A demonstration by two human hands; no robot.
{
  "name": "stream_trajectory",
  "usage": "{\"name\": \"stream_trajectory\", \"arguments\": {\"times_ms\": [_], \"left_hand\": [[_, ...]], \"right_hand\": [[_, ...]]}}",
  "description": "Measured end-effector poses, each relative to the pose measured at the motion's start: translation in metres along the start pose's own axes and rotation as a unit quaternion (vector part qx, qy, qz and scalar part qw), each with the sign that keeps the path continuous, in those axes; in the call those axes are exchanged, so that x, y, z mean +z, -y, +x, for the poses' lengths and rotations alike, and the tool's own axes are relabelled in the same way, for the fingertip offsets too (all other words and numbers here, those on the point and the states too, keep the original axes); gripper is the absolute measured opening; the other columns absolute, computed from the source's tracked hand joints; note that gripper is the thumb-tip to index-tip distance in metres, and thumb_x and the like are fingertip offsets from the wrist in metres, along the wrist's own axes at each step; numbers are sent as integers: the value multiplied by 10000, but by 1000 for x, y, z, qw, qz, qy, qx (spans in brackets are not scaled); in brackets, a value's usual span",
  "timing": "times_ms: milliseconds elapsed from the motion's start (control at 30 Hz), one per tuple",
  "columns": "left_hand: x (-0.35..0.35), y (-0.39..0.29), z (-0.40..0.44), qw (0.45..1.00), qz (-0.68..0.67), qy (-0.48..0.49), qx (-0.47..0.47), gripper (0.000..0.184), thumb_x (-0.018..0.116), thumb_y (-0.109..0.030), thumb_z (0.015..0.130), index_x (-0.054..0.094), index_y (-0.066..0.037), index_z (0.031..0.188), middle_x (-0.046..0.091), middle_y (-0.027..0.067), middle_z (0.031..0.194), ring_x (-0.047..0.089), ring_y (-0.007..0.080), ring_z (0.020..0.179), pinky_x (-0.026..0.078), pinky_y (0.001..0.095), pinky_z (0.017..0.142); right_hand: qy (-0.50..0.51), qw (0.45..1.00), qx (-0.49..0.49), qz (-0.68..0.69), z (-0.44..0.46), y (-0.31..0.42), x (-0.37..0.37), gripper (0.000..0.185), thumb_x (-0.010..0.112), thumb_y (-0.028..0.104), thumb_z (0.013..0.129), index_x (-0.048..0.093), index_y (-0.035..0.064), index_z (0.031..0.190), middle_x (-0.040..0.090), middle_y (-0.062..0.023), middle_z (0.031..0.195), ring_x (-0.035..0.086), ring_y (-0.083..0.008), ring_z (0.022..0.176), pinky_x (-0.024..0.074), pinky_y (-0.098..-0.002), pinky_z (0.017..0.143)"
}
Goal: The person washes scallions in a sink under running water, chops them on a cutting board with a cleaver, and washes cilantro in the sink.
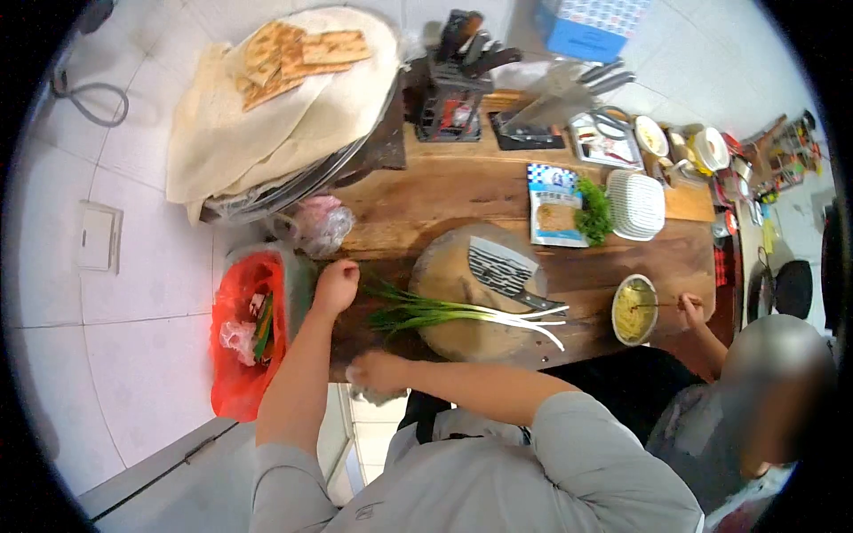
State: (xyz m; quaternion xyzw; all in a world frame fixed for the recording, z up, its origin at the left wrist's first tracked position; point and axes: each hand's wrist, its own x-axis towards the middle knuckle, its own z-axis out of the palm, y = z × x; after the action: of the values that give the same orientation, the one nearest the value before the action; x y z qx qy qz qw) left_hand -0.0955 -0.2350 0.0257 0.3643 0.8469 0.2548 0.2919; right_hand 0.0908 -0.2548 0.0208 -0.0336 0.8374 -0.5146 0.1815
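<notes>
Curled into a loose fist, my left hand (338, 286) is over the wooden table (382, 195), left of the scallion tops, with nothing visible in it. My right hand (380, 371) is closed at the table's front edge on a greyish, crumpled thing (380, 393) that I cannot make out. Scallions (444, 313) lie across the round cutting board (458, 342), green ends to the left and white ends to the right. Behind them on the board rests a cleaver (502, 269) with a patterned blade and dark handle.
A red bag-lined bin (227, 355) stands left of my left arm. Flatbreads (302, 53) lie on cloth at the back left. Knife blocks (453, 98), a food packet (557, 209) and a white basket (635, 204) sit behind. At right, another person's hand (690, 308) holds chopsticks in a bowl (634, 311).
</notes>
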Motion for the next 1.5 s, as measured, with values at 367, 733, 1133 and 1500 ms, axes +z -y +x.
{"name": "stream_trajectory", "arguments": {"times_ms": [367,733,1133,1500], "left_hand": [[27,-120,-98,971,-92,-82,205,349,440,-172,927,489,0,1227,449,189,1314,412,347,1232,299,398,1053],[29,-142,-74,946,-269,-169,69,316,438,-249,947,585,23,1011,612,191,937,587,289,869,453,362,773],[-6,-157,-58,834,-548,-14,-70,526,372,-493,959,499,-47,1208,572,116,1136,559,224,1032,486,388,847],[10,-147,-35,979,-160,-120,39,392,523,-182,915,452,-9,1259,472,178,1268,492,315,1137,393,398,953]], "right_hand": [[-325,647,114,681,-79,36,-130,636,459,504,922,378,41,1350,473,-116,1296,481,-248,1124,388,-398,939],[-255,725,-24,640,-85,55,-127,787,392,637,885,214,117,1447,244,-53,1484,217,-201,1360,181,-367,1112],[-361,767,110,519,-112,50,-145,650,478,408,944,195,118,1452,433,-108,1345,534,-247,1090,510,-390,854],[-359,838,215,349,-113,22,-203,330,603,205,880,528,-10,1118,616,-97,929,618,-180,767,543,-280,532]]}}
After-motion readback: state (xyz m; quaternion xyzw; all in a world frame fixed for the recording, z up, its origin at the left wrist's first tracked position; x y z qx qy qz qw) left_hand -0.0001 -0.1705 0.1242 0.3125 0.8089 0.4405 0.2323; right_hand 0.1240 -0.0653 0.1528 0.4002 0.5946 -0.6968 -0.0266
